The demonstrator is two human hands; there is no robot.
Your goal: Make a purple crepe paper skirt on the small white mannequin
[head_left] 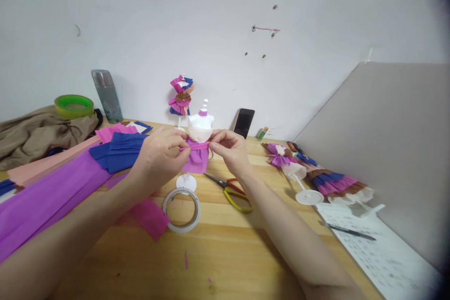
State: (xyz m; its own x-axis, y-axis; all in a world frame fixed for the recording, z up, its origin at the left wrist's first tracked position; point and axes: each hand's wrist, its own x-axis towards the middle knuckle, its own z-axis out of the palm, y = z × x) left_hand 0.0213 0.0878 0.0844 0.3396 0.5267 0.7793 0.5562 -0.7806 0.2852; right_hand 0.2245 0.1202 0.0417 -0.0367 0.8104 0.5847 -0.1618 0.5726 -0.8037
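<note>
A small white mannequin [201,124] stands upright on a round white base, with a pink band at its neck and a purple paper skirt [197,161] around its lower part. A thin pink paper strip [199,146] crosses its waist. My left hand [160,150] pinches the strip's left end, and my right hand [230,147] pinches it at the right side of the waist. Just in front of the base lies a roll of tape [182,230]. Scissors [232,192] with red and yellow handles rest below my right hand.
Purple, blue and pink crepe paper [70,187] covers the left side. A dressed mannequin [183,96] stands behind; others [281,154] lie at right. A phone [243,123] leans on the wall. A bottle [107,96], green tape roll [73,106] and pen on paper [351,232] are around.
</note>
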